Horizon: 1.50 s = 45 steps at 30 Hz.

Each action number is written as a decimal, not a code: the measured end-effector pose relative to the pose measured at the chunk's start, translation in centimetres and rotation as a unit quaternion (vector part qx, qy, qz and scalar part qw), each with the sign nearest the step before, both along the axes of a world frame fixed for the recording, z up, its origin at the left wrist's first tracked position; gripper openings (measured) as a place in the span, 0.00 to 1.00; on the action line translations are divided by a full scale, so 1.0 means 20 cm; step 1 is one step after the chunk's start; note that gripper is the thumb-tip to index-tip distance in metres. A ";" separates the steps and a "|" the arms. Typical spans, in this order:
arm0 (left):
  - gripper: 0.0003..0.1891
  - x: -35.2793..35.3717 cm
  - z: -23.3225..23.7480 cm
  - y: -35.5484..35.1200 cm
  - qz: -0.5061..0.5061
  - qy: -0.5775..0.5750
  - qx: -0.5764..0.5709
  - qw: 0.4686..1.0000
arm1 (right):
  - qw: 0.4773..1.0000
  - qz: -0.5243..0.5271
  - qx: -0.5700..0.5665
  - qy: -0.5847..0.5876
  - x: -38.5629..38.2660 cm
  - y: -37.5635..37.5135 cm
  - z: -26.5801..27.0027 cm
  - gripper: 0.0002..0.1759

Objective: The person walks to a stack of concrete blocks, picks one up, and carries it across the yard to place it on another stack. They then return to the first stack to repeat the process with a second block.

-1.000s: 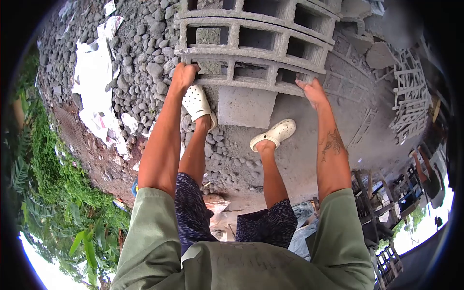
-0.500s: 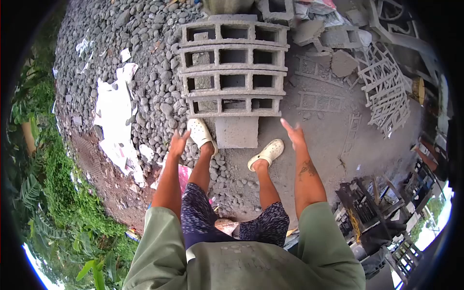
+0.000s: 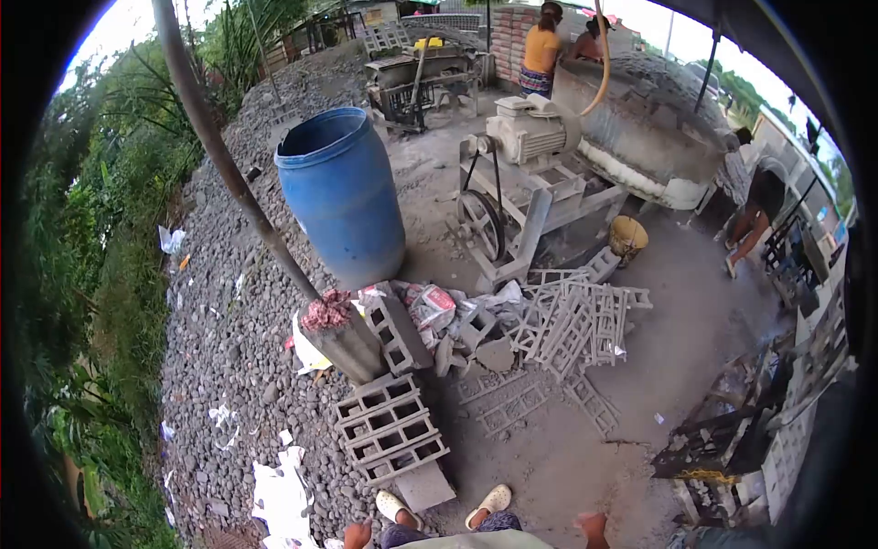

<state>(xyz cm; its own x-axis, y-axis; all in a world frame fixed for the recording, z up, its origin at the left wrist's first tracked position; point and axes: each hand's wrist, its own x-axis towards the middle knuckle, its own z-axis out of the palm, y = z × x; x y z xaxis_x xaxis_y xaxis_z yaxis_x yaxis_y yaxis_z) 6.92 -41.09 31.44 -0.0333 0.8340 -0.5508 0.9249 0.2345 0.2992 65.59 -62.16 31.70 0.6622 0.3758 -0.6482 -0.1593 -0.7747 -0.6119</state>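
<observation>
My left hand (image 3: 358,533) is at the bottom edge, low and left of my cream clogs (image 3: 495,500), its fingers partly visible and holding nothing I can see. My right hand (image 3: 593,527) hangs apart on the other side, also empty, with its thumb side spread. Nearest in front of my feet is a row of grey hollow concrete blocks (image 3: 393,428), lying with their openings upward. A flat concrete slab (image 3: 425,487) shows at the row's near end. Neither hand touches the blocks.
A concrete post base (image 3: 346,346) carries a slanting pole beyond the blocks. Past it are a blue barrel (image 3: 340,201), stacked grey frames (image 3: 581,320), a motor (image 3: 535,137) and a large round mixer (image 3: 640,146). People work at the back and right. Gravel lies left.
My view has tilted up from the blocks to the wider yard. The blocks and my feet now sit low in view, and both hands have dropped to the bottom edge.
</observation>
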 end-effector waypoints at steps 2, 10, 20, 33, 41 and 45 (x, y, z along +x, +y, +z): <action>0.27 0.52 0.31 0.28 0.005 -0.036 -0.011 0.999 | 0.992 -0.037 0.114 0.043 0.06 0.16 0.00 0.08; 0.32 2.50 1.02 0.50 -0.133 -0.707 -0.125 0.684 | 0.789 0.233 0.470 -0.320 -0.12 1.31 1.38 0.22; 0.31 3.12 1.91 0.47 -0.441 -0.600 0.155 0.649 | 0.908 -0.009 0.413 -0.062 0.73 1.17 1.22 0.35; 0.24 2.72 0.40 1.40 -0.466 0.218 -0.114 0.850 | 0.897 -0.361 0.245 -0.068 1.09 0.53 0.48 0.13; 0.28 2.83 0.64 1.57 -0.359 0.189 -0.103 0.908 | 0.743 -0.660 -0.031 0.105 0.51 -0.75 0.06 0.18; 0.37 3.37 0.49 1.40 -0.391 0.028 -0.010 0.920 | 0.777 -0.609 -0.161 -0.006 0.61 -0.95 -0.44 0.27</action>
